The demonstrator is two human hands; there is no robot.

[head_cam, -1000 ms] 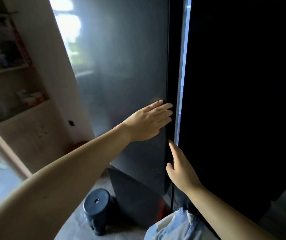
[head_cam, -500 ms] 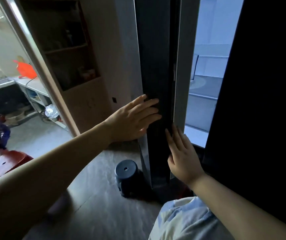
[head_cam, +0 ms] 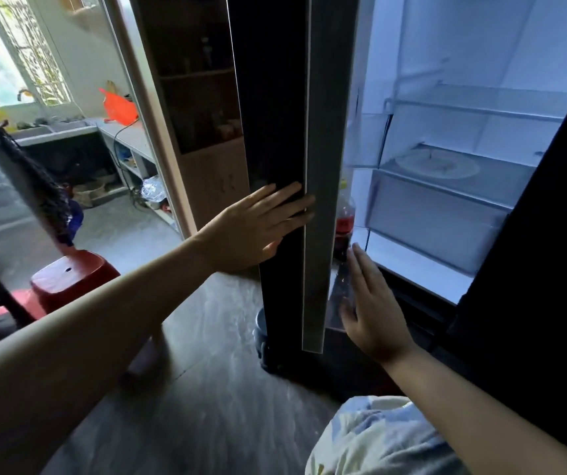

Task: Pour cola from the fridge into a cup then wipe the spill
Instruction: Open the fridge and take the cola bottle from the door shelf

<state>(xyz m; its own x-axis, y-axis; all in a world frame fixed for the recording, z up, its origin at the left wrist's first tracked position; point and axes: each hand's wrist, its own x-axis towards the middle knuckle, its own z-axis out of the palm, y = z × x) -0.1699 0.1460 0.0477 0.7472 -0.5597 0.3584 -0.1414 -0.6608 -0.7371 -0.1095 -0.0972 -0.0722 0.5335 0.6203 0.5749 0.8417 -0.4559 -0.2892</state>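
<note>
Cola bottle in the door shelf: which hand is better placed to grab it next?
Right. The right hand is open just below the cola bottle on the fridge's inner side; the left hand is flat on the fridge door's outside.

The fridge door's edge hides most of the cola bottle — its label is unreadable — and all but a sliver of a blue stool.
</note>
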